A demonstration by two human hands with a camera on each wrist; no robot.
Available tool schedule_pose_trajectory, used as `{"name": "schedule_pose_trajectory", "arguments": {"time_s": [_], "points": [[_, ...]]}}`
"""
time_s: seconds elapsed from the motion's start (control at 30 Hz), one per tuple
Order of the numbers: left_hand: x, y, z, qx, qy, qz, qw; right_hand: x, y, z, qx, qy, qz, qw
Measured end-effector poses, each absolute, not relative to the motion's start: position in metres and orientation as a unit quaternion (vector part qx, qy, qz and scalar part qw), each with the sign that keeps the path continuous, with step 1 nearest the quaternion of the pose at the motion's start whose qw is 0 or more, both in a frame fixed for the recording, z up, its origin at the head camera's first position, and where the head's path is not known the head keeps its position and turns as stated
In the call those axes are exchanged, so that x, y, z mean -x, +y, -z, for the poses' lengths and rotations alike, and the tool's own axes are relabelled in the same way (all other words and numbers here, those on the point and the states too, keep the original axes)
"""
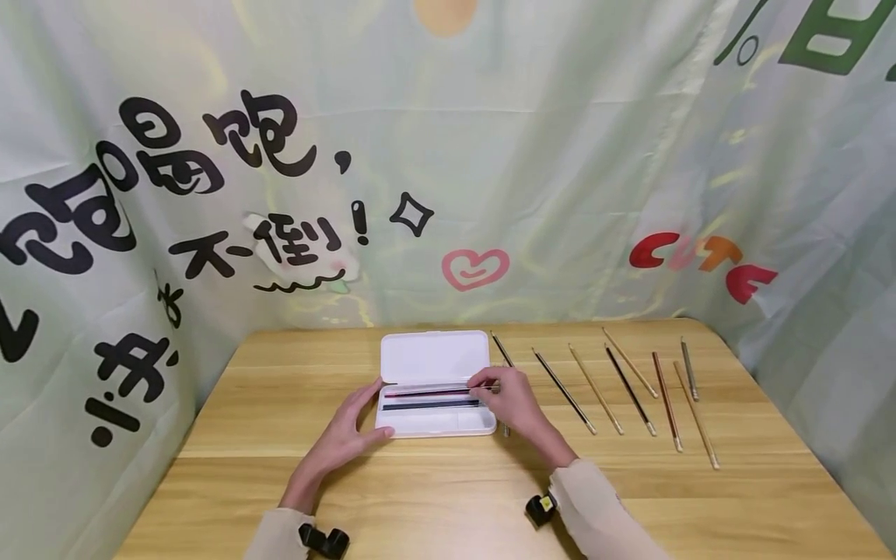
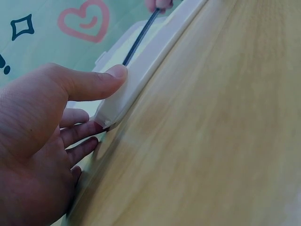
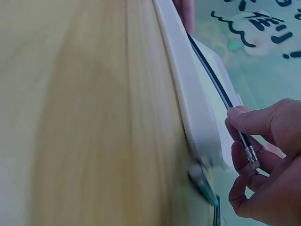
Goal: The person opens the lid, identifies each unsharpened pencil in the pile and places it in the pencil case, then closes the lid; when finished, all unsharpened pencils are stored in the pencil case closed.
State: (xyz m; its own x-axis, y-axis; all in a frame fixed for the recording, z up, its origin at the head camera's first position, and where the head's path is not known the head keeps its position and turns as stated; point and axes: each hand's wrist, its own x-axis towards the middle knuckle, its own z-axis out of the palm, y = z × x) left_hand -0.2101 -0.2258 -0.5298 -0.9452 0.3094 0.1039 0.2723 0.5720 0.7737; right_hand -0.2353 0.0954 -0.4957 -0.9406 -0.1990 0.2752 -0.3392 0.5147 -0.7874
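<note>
A white pencil case (image 1: 434, 358) lies open on the table, its lid tipped back. In it are a dark red pencil (image 1: 420, 394) and a black pencil (image 1: 427, 405), lying lengthwise. My left hand (image 1: 350, 424) grips the case's left end, thumb at the near edge and fingers round the far corner. With thumb and fingers, my right hand (image 1: 509, 397) pinches a dark pencil (image 3: 211, 75) near its eraser end, over the right end of the case. The eraser (image 3: 254, 165) sticks out past those fingers in the right wrist view.
Several loose pencils lie spread to the right of the case, among them a black one (image 1: 563, 390), a natural-wood one (image 1: 595, 387) and a reddish one (image 1: 667, 400). One pencil (image 1: 502, 340) lies partly behind my right hand. A printed cloth (image 1: 546, 171) hangs behind the wooden table (image 1: 420, 490).
</note>
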Motion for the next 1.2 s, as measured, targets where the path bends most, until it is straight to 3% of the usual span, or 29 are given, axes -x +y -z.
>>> {"name": "schedule_pose_trajectory", "arguments": {"time_s": [0.33, 0.6, 1.0, 1.2], "points": [[0.209, -0.227, 0.534, -0.150, 0.888, -0.435, 0.028, 0.243, 0.067, 0.503, -0.206, -0.885, -0.410, 0.079], [0.209, -0.227, 0.533, -0.145, 0.888, -0.435, 0.036, 0.240, 0.069, 0.499, -0.187, -0.881, -0.432, 0.056], [0.213, -0.227, 0.531, -0.159, 0.880, -0.447, 0.030, 0.217, 0.113, 0.467, -0.173, -0.864, -0.465, 0.082], [0.211, -0.227, 0.533, -0.159, 0.878, -0.451, 0.025, 0.200, 0.150, 0.459, -0.156, -0.875, -0.442, 0.121]]}}
